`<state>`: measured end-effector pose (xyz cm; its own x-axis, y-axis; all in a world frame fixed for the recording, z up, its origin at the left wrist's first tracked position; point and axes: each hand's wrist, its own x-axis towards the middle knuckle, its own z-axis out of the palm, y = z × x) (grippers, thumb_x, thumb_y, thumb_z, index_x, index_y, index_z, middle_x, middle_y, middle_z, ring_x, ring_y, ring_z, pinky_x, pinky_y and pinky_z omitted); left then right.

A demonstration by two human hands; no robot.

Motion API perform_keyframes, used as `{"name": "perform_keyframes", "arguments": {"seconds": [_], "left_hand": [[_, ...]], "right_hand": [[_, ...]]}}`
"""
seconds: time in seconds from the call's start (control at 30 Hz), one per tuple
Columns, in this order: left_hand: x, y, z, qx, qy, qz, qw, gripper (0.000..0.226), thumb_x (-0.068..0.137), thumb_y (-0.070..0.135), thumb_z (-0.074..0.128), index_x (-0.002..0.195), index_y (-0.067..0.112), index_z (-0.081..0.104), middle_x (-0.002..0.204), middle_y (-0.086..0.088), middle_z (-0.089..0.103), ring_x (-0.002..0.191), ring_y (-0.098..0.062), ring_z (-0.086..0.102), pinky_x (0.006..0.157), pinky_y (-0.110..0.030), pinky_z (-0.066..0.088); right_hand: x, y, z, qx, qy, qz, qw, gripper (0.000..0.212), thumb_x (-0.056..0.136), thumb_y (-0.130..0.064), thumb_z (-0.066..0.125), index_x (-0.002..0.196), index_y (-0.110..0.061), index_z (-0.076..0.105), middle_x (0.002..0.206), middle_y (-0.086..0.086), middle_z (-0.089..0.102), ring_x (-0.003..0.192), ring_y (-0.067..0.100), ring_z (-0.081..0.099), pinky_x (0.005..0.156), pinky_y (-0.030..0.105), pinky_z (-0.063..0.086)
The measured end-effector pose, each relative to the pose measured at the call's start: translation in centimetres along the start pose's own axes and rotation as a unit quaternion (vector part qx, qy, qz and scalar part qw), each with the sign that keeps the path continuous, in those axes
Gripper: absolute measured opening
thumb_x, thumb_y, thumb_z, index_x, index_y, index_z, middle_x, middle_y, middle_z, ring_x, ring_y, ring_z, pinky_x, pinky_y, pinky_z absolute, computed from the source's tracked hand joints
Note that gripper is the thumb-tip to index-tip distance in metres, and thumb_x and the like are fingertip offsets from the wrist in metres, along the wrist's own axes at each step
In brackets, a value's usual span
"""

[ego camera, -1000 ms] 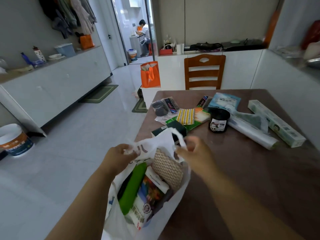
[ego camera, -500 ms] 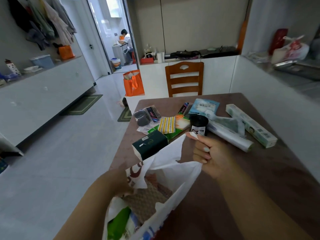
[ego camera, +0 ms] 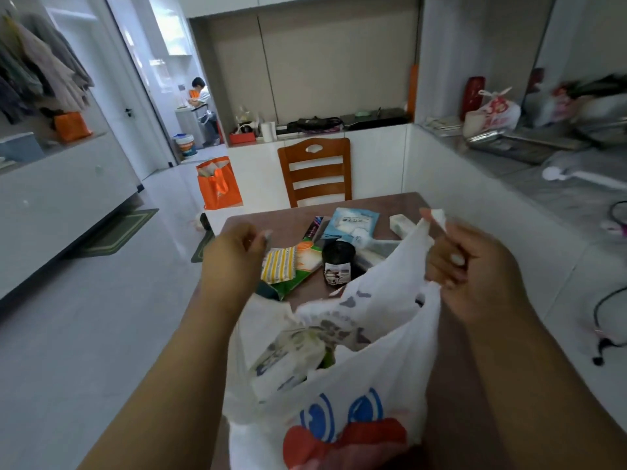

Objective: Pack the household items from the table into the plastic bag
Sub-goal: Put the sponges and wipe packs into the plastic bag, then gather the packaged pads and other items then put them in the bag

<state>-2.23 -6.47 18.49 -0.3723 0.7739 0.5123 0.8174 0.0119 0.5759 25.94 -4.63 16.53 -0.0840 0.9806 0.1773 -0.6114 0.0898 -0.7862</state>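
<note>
Brown table (ego camera: 380, 205) carries black jar (ego camera: 337, 262), blue packet (ego camera: 353, 222).

1. The plastic bag (ego camera: 380, 334) in my right grip (ego camera: 475, 266) is thin white film, crinkled and faintly see-through, with glossy blue and red print at the lower middle of the frame.
2. The surface (ego camera: 451, 385) under it is a smooth brown top with a dull sheen.
3. The dark jar (ego camera: 337, 262), centre of the frame, looks like glossy plastic with a paper label.
4. The yellow striped cloth (ego camera: 280, 268) beside it is soft and matt.
5. The pale blue packet (ego camera: 351, 222) above is shiny plastic wrap.
6. The chair (ego camera: 315, 171) behind is varnished wood.
</note>
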Motion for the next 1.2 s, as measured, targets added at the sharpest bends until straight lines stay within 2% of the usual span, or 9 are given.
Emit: {"name": "perform_keyframes", "arguments": {"seconds": [0.13, 0.3, 0.4, 0.5, 0.6, 0.77, 0.97, 1.1, 1.2], "left_hand": [[0.9, 1.9, 0.4, 0.035, -0.022, 0.068, 0.997, 0.024, 0.092, 0.036, 0.056, 0.076, 0.019, 0.062, 0.059, 0.011, 0.055, 0.054, -0.007, 0.052, 0.048, -0.02, 0.033], [-0.5, 2.5, 2.0, 0.216, -0.19, 0.142, 0.947, 0.033, 0.096, 0.044, 0.045, 0.103, 0.021, 0.068, 0.095, -0.002, 0.073, 0.079, -0.019, 0.063, 0.067, -0.031, 0.052], [-0.8, 3.2, 3.0, 0.248, -0.199, 0.293, 0.902, 0.026, 0.091, 0.041, 0.05, 0.106, 0.031, 0.069, 0.108, 0.004, 0.07, 0.099, -0.017, 0.06, 0.091, -0.038, 0.047], [-1.7, 2.3, 5.0, 0.299, -0.377, 0.284, 0.829, 0.049, 0.084, 0.059, 0.051, 0.13, 0.043, 0.052, 0.14, 0.008, 0.054, 0.134, -0.021, 0.041, 0.115, -0.062, 0.01], [-3.6, -2.9, 6.6, 0.369, -0.474, 0.171, 0.781, 0.085, 0.071, 0.086, 0.035, 0.146, 0.051, 0.017, 0.162, 0.005, 0.021, 0.149, -0.026, 0.01, 0.108, -0.067, -0.015], [-5.2, -7.8, 7.6, 0.323, -0.469, 0.076, 0.818, 0.089, 0.067, 0.09, 0.007, 0.147, 0.053, 0.008, 0.164, 0.004, 0.009, 0.15, -0.027, 0.001, 0.108, -0.066, -0.017], [1.1, -5.3, 6.4, 0.157, -0.342, 0.047, 0.925, 0.06, 0.09, 0.066, 0.032, 0.138, 0.034, 0.047, 0.145, -0.002, 0.052, 0.129, -0.024, 0.048, 0.109, -0.052, 0.034], [7.2, -7.3, 7.5, 0.131, -0.306, -0.054, 0.941, 0.044, 0.098, 0.044, 0.043, 0.129, 0.018, 0.059, 0.128, -0.01, 0.065, 0.103, -0.023, 0.063, 0.086, -0.031, 0.049], [10.5, -10.0, 10.0, 0.137, -0.309, -0.076, 0.938, 0.033, 0.099, 0.032, 0.044, 0.111, 0.013, 0.068, 0.104, -0.007, 0.07, 0.069, -0.007, 0.055, 0.06, -0.017, 0.04]], "right_hand": [[-0.2, -2.8, -1.2, -0.25, 0.103, -0.009, 0.963, 0.027, 0.092, -0.027, 0.052, 0.074, -0.016, 0.068, 0.041, -0.005, 0.045, 0.03, 0.008, 0.035, 0.036, 0.018, 0.035], [-1.3, -4.6, -1.4, -0.678, 0.241, -0.104, 0.687, 0.047, 0.082, -0.042, 0.063, 0.121, -0.019, 0.052, 0.104, 0.007, 0.064, 0.097, 0.029, 0.058, 0.085, 0.041, 0.048], [-1.7, -3.5, 1.6, -0.72, 0.08, -0.349, 0.594, 0.046, 0.08, -0.039, 0.056, 0.124, -0.026, 0.051, 0.114, 0.002, 0.065, 0.106, 0.024, 0.056, 0.093, 0.042, 0.044], [-0.4, 0.1, 2.1, -0.806, -0.17, -0.117, 0.554, 0.056, 0.082, -0.055, 0.049, 0.136, -0.04, 0.043, 0.14, -0.005, 0.054, 0.132, 0.024, 0.044, 0.113, 0.054, 0.022], [-0.6, 3.6, -2.3, -0.831, -0.18, 0.228, 0.474, 0.083, 0.078, -0.074, 0.042, 0.15, -0.038, 0.02, 0.158, -0.001, 0.025, 0.146, 0.024, 0.018, 0.115, 0.059, 0.003], [-1.4, 5.3, -2.8, -0.714, -0.198, 0.316, 0.592, 0.069, 0.077, -0.07, 0.051, 0.135, -0.034, 0.047, 0.14, -0.002, 0.054, 0.118, 0.015, 0.052, 0.095, 0.032, 0.041], [4.1, 3.7, 7.0, -0.771, -0.232, 0.156, 0.572, 0.051, 0.091, -0.059, 0.031, 0.096, -0.019, 0.062, 0.092, 0.002, 0.065, 0.075, 0.011, 0.056, 0.058, 0.027, 0.038], [12.4, 6.9, 12.2, -0.636, -0.166, 0.228, 0.718, 0.043, 0.099, -0.036, 0.039, 0.118, -0.002, 0.058, 0.119, 0.02, 0.066, 0.103, 0.032, 0.066, 0.087, 0.04, 0.055], [17.1, 11.8, 13.3, -0.551, -0.073, 0.349, 0.755, 0.048, 0.099, -0.037, 0.044, 0.125, 0.003, 0.052, 0.125, 0.022, 0.059, 0.107, 0.031, 0.061, 0.097, 0.037, 0.05]]}}
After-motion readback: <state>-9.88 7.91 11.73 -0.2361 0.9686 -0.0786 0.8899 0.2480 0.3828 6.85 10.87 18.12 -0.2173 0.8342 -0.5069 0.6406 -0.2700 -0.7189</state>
